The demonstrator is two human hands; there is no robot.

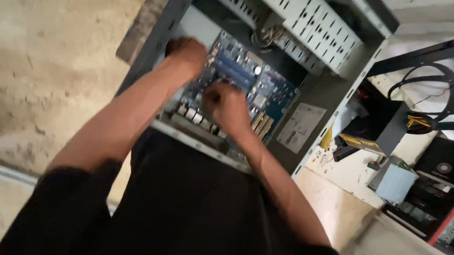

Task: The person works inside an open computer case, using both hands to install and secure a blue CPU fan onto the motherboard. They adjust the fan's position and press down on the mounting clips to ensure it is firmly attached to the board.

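An open grey computer case (pixel 332 91) lies on its side in front of me, with a blue motherboard (pixel 267 89) inside it. My left hand (pixel 186 56) rests curled at the board's far left edge, by the case wall. My right hand (pixel 226 105) is curled over the middle of the board, near its row of rear ports (pixel 197 116). The frame is blurred, and I cannot see whether either hand grips anything. My dark sleeves and shirt fill the lower part of the view.
A perforated metal drive cage (pixel 311 24) spans the top of the case. To the right stand a black case frame (pixel 451 83) with loose cables, a small grey drive (pixel 395 182) and other computer parts. Bare concrete floor (pixel 49 52) lies to the left.
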